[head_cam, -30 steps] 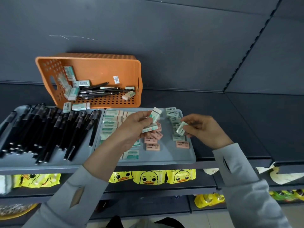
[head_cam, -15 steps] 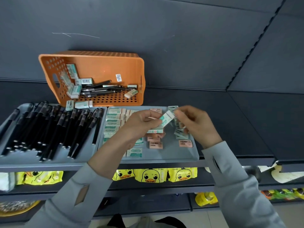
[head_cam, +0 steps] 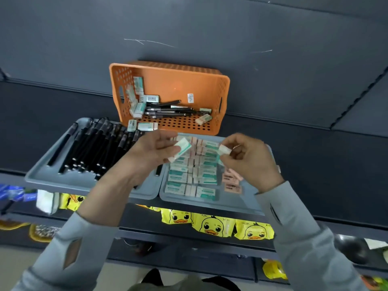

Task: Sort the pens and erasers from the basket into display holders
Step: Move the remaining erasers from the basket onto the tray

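Dark grey shelving fills the background, its back panel [head_cam: 210, 28] rising behind a shelf [head_cam: 315, 156] at hand height. Both hands are raised side by side, apart from each other, above a grey eraser tray [head_cam: 247, 204].

The left hand [head_cam: 155, 150] has its fingers curled and pinches a green-sleeved eraser [head_cam: 181, 151] between thumb and fingers; the eraser is tilted, one end pointing toward the right hand. The right hand [head_cam: 249, 160] pinches a small pale eraser [head_cam: 224, 149] at its fingertips, the other fingers curled in; motion blur hides the finer grip.

Directly beneath and between the hands lie neat rows of green-and-white erasers [head_cam: 189, 177], with a few pink erasers [head_cam: 232, 183] under the right wrist. Outside the left hand sits a second grey tray [head_cam: 42, 173] holding many black pens [head_cam: 94, 148] side by side.

Beyond both hands an orange basket [head_cam: 174, 85] lies tipped on its side, opening toward the person, with loose pens [head_cam: 168, 110] and boxed erasers [head_cam: 137, 106] inside. Below the forearms, yellow duck packets [head_cam: 212, 225] line a lower shelf.
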